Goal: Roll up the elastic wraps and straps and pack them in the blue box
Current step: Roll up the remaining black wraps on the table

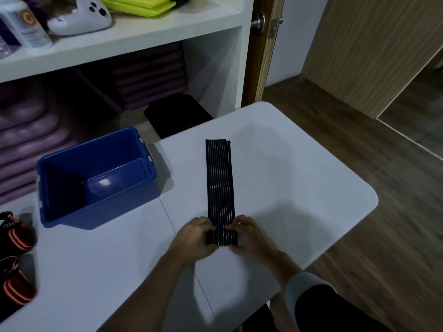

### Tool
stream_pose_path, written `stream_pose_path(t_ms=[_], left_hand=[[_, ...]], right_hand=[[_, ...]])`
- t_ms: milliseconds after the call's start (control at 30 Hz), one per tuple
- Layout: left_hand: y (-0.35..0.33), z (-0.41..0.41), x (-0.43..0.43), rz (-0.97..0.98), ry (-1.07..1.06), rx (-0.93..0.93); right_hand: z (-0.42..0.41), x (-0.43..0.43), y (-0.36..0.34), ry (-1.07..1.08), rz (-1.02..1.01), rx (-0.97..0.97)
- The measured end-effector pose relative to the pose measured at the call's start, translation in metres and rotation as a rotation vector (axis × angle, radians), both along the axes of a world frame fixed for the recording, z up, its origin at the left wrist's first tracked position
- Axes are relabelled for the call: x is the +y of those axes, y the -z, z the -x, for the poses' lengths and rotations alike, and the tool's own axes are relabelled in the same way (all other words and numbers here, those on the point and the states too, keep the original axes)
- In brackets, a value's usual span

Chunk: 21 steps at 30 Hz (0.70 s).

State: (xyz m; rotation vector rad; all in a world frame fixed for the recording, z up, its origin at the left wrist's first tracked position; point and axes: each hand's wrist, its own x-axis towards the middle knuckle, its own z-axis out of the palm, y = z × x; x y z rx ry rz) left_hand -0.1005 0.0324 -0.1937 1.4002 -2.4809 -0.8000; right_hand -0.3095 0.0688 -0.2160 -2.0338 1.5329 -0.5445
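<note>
Both hands, left (194, 238) and right (249, 236), curl fingers around the rolled near end of the black striped elastic wrap (219, 180) on the counter (299, 178)

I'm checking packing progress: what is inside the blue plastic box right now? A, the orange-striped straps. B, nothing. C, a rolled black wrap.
B: the blue plastic box shows only its bare floor; the black striped elastic wrap lies on the white table, and the black-and-orange straps sit outside it.
</note>
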Motion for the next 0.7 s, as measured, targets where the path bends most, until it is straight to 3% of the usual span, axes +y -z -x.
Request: stream_pose_path(t_ms=[233,333,433,567,700], left_hand=[[-0.01,0.017,-0.027,-0.19,-0.273,0.142],[-0.003,0.029,-0.034,-0.133,-0.398,0.096],[0.004,0.033,-0.034,-0.023,-0.45,0.032],[0.01,0.028,-0.033,0.227,-0.217,0.122],[0.019,0.014,-0.039,0.165,-0.048,0.051]], right_hand=[[-0.005,-0.031,-0.017,0.269,-0.137,-0.127],[-0.009,-0.044,-0.009,0.33,-0.159,-0.064],[-0.007,-0.05,-0.004,0.334,-0.054,-0.068],[0.003,-0.049,0.0,0.164,0.131,-0.015],[0.013,-0.051,0.003,0.019,0.084,0.089]])
